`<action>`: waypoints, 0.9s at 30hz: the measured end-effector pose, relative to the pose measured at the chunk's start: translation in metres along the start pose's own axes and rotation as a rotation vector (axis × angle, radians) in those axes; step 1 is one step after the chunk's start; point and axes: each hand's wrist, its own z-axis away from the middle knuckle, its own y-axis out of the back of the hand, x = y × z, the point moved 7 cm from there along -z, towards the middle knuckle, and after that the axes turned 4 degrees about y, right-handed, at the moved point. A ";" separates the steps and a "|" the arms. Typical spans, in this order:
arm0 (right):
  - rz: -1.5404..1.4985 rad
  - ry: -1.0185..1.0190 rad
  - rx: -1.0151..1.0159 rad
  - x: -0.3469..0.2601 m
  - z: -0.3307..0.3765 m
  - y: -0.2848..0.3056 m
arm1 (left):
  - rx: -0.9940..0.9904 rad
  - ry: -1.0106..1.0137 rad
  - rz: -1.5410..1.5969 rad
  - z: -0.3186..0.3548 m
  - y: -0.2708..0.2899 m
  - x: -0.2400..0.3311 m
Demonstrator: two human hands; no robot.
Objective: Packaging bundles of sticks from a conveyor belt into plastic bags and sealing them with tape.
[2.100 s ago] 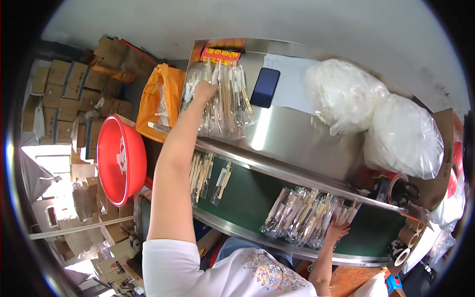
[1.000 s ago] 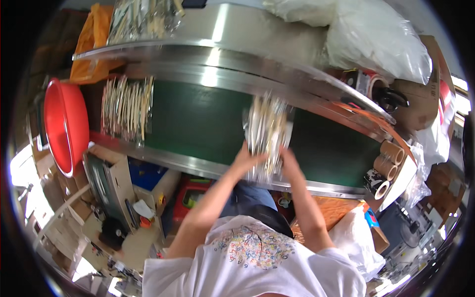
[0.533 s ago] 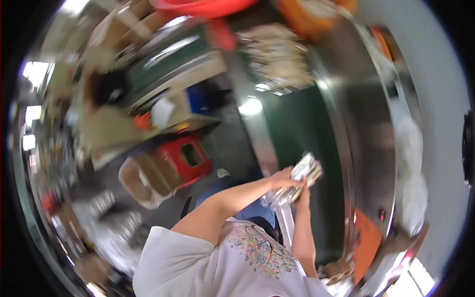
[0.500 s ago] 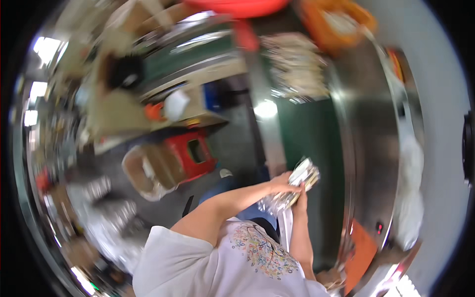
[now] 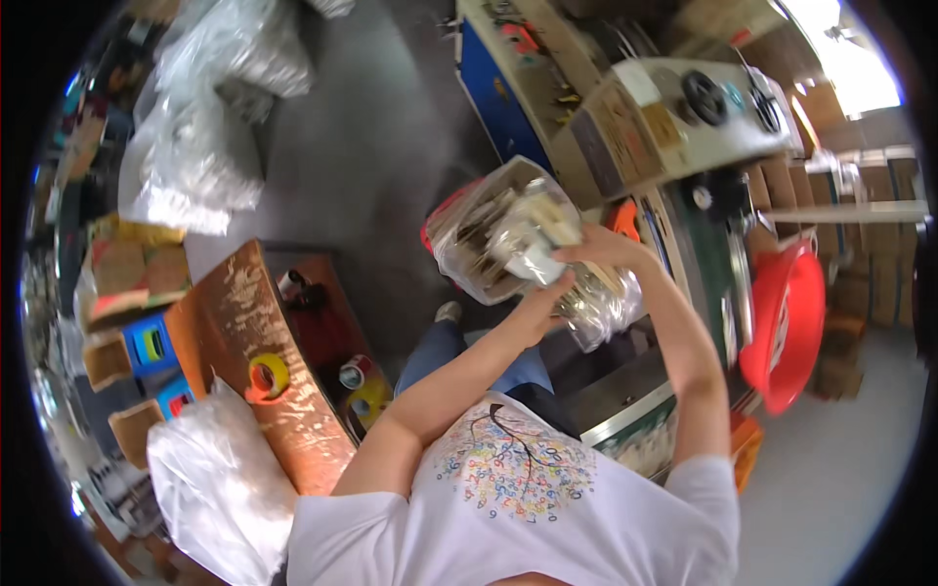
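Both hands, left hand (image 5: 540, 305) and right hand (image 5: 598, 250), grip crinkly clear plastic bag (image 5: 508, 234).

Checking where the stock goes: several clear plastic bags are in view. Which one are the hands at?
The open clear bag of packets right in front of the person, with both hands at its mouth. The other bags, top left and bottom left, lie untouched.
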 end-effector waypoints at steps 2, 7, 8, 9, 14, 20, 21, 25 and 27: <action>0.417 -0.019 -0.518 -0.022 -0.077 -0.037 | -0.184 -0.041 0.504 -0.038 0.035 -0.009; 1.029 0.263 -1.055 -0.001 -0.184 -0.132 | -0.125 -0.471 1.116 -0.088 0.064 0.021; 1.085 0.420 -1.010 0.008 -0.200 -0.148 | -0.130 -0.484 1.114 -0.105 0.075 0.029; 1.088 0.428 -1.005 0.015 -0.203 -0.160 | -0.080 -0.536 1.212 -0.123 0.100 0.031; 1.117 0.890 -0.346 -0.012 -0.174 -0.113 | 0.009 -0.233 1.137 -0.130 0.090 0.024; 0.317 0.197 0.914 0.039 0.012 0.050 | 0.300 0.011 0.168 -0.091 0.077 0.010; 0.274 0.061 1.117 0.075 0.058 0.047 | 0.199 0.032 0.057 -0.094 0.060 0.006; -0.073 -0.662 1.618 0.234 0.247 -0.102 | -0.046 0.205 -0.553 -0.114 -0.021 -0.058; -0.504 -1.120 1.589 0.271 0.325 -0.222 | -0.117 0.274 -0.786 -0.123 -0.061 -0.115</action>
